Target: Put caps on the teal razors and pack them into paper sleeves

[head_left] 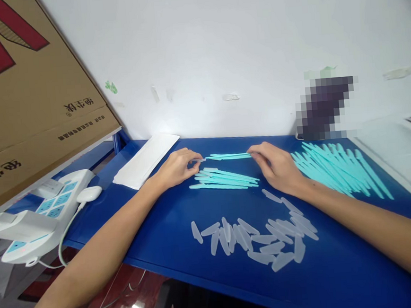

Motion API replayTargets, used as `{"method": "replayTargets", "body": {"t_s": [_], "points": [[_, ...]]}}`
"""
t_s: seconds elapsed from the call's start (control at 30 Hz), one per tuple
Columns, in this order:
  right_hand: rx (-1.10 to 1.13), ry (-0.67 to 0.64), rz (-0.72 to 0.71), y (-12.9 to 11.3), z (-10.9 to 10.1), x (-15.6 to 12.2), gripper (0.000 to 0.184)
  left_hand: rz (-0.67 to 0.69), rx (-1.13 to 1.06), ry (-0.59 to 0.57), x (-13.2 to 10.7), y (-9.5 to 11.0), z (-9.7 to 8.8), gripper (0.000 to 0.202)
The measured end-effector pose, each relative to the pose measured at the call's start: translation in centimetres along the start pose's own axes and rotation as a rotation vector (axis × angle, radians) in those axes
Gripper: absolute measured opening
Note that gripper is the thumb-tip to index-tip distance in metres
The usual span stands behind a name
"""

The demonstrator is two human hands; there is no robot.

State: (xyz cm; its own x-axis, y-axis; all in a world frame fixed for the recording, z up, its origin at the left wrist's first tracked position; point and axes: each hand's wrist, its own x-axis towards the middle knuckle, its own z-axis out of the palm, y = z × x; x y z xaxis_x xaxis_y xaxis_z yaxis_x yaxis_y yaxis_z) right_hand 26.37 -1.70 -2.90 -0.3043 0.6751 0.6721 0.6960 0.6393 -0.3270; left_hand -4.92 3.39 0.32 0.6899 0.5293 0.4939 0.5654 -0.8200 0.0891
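Observation:
My left hand pinches a small clear cap at the left tip of a long turquoise plastic stick. My right hand grips the stick's right end, holding it level just above the blue table. Under it lies a small bundle of capped turquoise sticks. A larger heap of turquoise sticks is spread out to the right of my right hand. Several clear caps are scattered in front of my hands.
A white flat packet lies at the back left of the table. A white power strip with plugs sits off the left edge, under a big cardboard box. A white wall stands behind.

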Motion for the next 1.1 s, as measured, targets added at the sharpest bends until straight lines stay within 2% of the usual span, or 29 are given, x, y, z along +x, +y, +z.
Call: {"method": "replayTargets", "body": {"t_s": [0.27,0.63,0.9,1.1], "points": [[-0.011,-0.021,-0.002,0.07,0.02,0.09,0.026,0.023,0.012,0.002,0.08,0.13,0.17,0.027],[-0.072,0.001,0.016,0.47,0.27,0.00,0.029,0.014,-0.100,-0.011,-0.09,0.10,-0.06,0.026],[-0.075,0.009,0.030,0.39,0.15,0.12,0.030,0.040,-0.023,-0.094,-0.23,0.09,-0.06,0.028],[-0.026,0.024,0.010,0.32,0.05,0.09,0.027,0.046,0.014,-0.007,-0.12,0.74,-0.19,0.025]]}}
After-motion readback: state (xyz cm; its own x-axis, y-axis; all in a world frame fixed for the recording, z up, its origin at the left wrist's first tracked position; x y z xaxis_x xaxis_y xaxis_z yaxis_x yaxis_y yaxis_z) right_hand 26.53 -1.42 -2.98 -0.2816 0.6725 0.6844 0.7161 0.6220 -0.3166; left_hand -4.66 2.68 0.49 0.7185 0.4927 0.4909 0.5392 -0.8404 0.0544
